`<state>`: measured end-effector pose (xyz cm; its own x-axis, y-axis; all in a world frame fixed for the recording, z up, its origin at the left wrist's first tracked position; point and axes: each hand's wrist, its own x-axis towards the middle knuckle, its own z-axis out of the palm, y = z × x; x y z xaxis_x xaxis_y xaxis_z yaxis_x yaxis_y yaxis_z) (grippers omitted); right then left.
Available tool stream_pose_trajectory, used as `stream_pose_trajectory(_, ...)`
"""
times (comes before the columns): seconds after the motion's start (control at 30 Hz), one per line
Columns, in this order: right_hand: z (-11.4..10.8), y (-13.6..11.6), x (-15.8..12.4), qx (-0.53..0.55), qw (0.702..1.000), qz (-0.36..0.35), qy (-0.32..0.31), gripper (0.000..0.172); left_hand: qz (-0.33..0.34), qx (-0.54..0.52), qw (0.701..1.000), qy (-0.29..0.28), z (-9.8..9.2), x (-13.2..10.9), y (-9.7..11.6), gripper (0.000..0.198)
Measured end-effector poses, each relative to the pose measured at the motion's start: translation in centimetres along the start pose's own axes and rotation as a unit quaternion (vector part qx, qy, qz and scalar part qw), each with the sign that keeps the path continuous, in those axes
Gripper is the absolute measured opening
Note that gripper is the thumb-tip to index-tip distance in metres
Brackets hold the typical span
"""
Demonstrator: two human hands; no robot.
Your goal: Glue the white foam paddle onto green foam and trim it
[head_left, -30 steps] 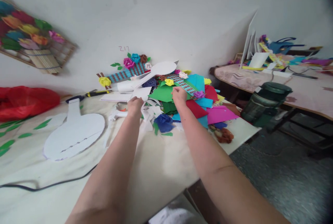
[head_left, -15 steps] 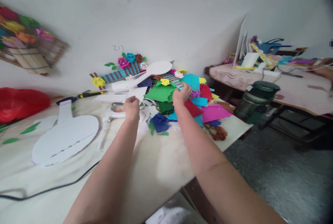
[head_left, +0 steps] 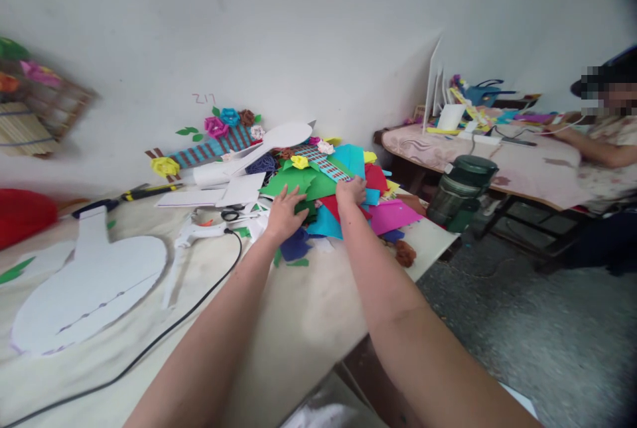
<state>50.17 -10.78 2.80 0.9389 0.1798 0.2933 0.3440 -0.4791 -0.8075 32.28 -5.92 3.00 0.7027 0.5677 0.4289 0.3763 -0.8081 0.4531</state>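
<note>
My left hand (head_left: 285, 214) lies with fingers spread over the front of a paper pile, on a sheet of green paper (head_left: 318, 186) and just above a dark blue crumpled paper (head_left: 296, 245). The fingers of my right hand (head_left: 351, 193) are closed at the lower end of a blue-and-brown checked strip (head_left: 321, 161); its fingertips are partly hidden. Around that hand are red paper (head_left: 332, 205), light blue paper (head_left: 351, 157) and magenta paper (head_left: 395, 217). Yellow (head_left: 299, 162) and pale pink paper flowers (head_left: 325, 147) rest on the pile.
White guitar-shaped cutout (head_left: 94, 275), white glue gun (head_left: 199, 232) with a black cable (head_left: 174, 326), scissors (head_left: 229, 215) and a box cutter (head_left: 149, 192) lie leftward. A dark green jug (head_left: 465, 189) stands beyond the right edge. A person (head_left: 604, 142) sits at another table (head_left: 537, 166).
My left hand has moved right onto the green paper and its fingers have spread. My right hand stays by the checked strip, more of which now shows. The view has turned right.
</note>
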Motion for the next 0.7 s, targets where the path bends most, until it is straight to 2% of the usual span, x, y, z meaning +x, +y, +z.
stream_pose_trajectory(0.03, 0.1, 0.2, 0.1, 0.019, 0.999, 0.049, 0.014, 0.05, 0.018, 0.03, 0.999, -0.014, 0.2, 0.1, 0.3, 0.039)
stream_pose_trajectory(0.1, 0.2, 0.3, 0.2, 0.061, 0.995, 0.073, 0.041, 0.049, 0.033, 0.078, 0.996, -0.032, 0.6, 0.1, 0.6, 0.04)
stream_pose_trajectory(0.23, 1.0, 0.5, 0.7, 0.128, 0.988, 0.065, 0.063, 0.05, 0.026, 0.125, 0.99, -0.059, 1.4, 0.1, 0.7, 0.04)
stream_pose_trajectory(0.47, 2.9, 1.0, 1.6, 0.231, 0.971, 0.034, 0.051, 0.046, -0.005, 0.153, 0.986, -0.068, 2.8, 0.1, 0.4, 0.045)
stream_pose_trajectory(0.7, 4.1, 1.0, 2.0, 0.394, 0.918, 0.011, 0.044, 0.051, -0.026, 0.189, 0.979, -0.066, 3.3, 0.2, 0.3, 0.055)
